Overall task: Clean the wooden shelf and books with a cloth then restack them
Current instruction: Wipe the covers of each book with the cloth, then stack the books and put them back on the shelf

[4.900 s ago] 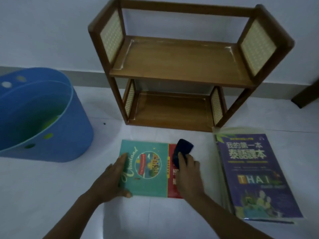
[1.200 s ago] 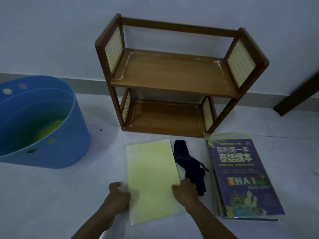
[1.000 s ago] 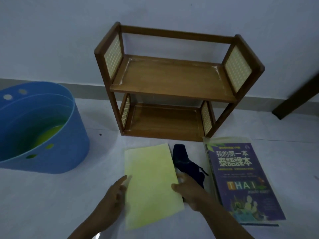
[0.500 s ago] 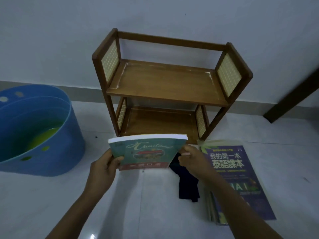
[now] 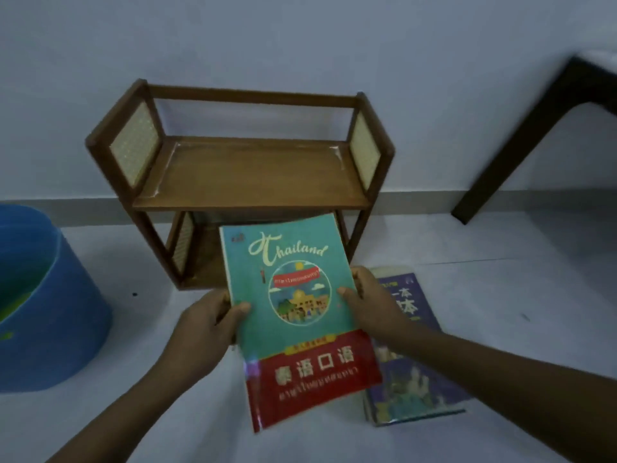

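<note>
1. Two hands, left hand (image 5: pixel 203 332) and right hand (image 5: pixel 374 305), each grip closed on a side edge of the Thailand book (image 5: pixel 297 315), held before the wooden shelf (image 5: pixel 247 175).
2. Advice: stand it upright, spine outward, on a tier.

A plain, pale blue-grey wall (image 5: pixel 300 38) fills the upper half of the view, meeting a glossy white floor (image 5: pixel 500 295) along a low grey skirting strip (image 5: pixel 417 202). At the upper right a dark slanted leg (image 5: pixel 521 142) comes down to the floor near the wall, probably part of a table whose top is cut off by the frame. The light is dim and bluish, and a blue plastic tub (image 5: pixel 50 329) stands on the floor at the left edge.
</note>
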